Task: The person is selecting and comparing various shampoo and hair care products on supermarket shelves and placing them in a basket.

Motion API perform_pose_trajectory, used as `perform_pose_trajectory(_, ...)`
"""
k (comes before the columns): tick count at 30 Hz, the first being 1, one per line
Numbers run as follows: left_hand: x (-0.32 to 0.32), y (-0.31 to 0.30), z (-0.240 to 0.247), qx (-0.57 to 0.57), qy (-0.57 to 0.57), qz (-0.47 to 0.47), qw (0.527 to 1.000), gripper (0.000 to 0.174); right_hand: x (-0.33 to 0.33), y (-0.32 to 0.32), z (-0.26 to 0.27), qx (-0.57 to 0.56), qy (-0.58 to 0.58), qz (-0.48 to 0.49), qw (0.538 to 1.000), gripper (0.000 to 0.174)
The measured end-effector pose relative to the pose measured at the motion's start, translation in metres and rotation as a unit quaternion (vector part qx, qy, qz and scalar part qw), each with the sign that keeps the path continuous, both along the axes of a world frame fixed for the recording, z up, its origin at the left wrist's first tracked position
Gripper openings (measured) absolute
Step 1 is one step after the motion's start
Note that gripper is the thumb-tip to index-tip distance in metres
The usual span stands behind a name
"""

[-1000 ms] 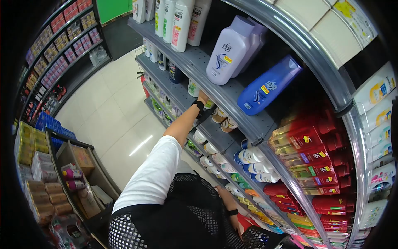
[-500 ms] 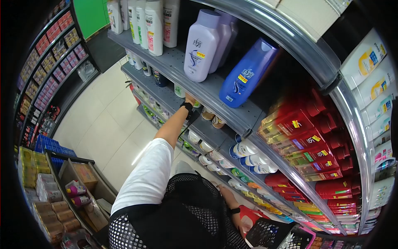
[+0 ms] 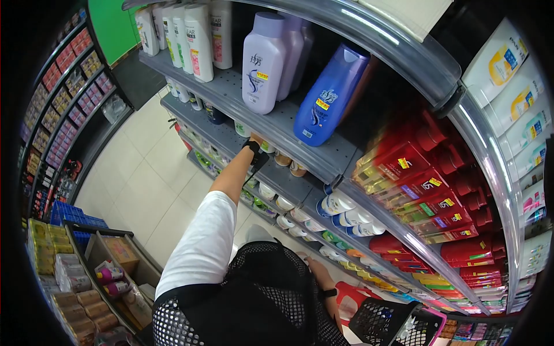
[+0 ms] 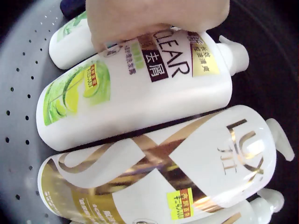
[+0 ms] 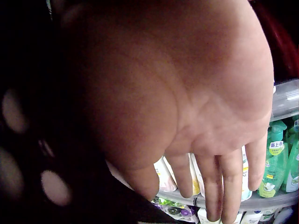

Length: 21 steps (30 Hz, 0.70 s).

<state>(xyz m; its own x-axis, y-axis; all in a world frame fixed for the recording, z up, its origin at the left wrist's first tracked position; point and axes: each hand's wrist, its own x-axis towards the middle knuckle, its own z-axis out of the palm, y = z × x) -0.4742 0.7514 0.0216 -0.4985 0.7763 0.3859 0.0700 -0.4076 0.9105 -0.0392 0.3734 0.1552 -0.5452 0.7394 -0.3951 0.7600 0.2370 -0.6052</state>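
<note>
My left hand reaches into a lower shelf, partly hidden under the shelf above. In the left wrist view, part of that hand overlaps the front of a white CLEAR pump shampoo bottle; its fingertips are out of sight, so I cannot tell whether it grips the bottle. Beside this bottle stands a white and gold LUX pump bottle, with another white and green bottle on the other side. My right hand hangs low by my body, fingers extended downward and holding nothing.
Above the left arm, a grey shelf bears a lavender bottle and a leaning blue bottle. Red pump bottles stand to the right. A black basket sits low by my right side. Stacked goods flank the aisle at left.
The head view has swung, so the shelves appear farther left and more of the basket shows. My left hand stays at about the same place on the lower shelf; my right hand still hangs low.
</note>
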Motion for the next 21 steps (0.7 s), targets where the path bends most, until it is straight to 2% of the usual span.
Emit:
perform_pose_trajectory(4,0.01,-0.001,-0.015,-0.014,0.048,0.033,0.998,0.029,-0.001,-0.005,0.001,0.011,-0.009,-0.023,1.0,0.027)
perform_pose_trajectory(6,0.017,-0.012,-0.002,-0.017,0.062,0.04,0.997,0.029,0.0,-0.006,-0.002,0.013,-0.013,-0.025,1.0,0.027)
perform_pose_trajectory(8,0.044,-0.064,0.073,-0.048,-0.168,0.103,0.979,0.034,0.004,-0.008,-0.011,0.031,-0.013,-0.013,0.999,0.026)
perform_pose_trajectory(9,0.052,-0.09,0.107,-0.062,-0.09,0.125,0.986,0.033,0.004,-0.009,-0.012,0.03,-0.013,-0.014,0.999,0.026)
perform_pose_trajectory(10,0.059,-0.101,0.113,-0.064,-0.089,0.125,0.986,0.033,0.003,-0.008,-0.011,0.01,-0.022,-0.021,0.999,0.027)
perform_pose_trajectory(12,0.066,-0.114,0.117,-0.116,0.108,0.197,0.968,0.046,-0.001,-0.007,-0.006,-0.011,-0.031,-0.029,0.999,0.027)
perform_pose_trajectory(13,0.066,-0.119,0.123,-0.153,0.11,0.152,0.97,0.063,-0.003,-0.008,-0.002,-0.007,-0.025,-0.037,0.999,0.027)
perform_pose_trajectory(16,0.061,-0.12,0.122,-0.137,0.137,0.1,0.976,0.071,-0.002,-0.009,-0.005,0.004,-0.021,-0.035,0.999,0.027)
perform_pose_trajectory(19,0.049,-0.102,0.096,-0.158,0.16,0.078,0.971,0.071,0.0,-0.006,-0.003,0.007,-0.03,-0.02,0.999,0.027)
perform_pose_trajectory(21,0.044,-0.093,0.096,-0.158,0.18,0.07,0.968,0.07,0.0,-0.006,-0.002,0.0,-0.035,-0.02,0.999,0.028)
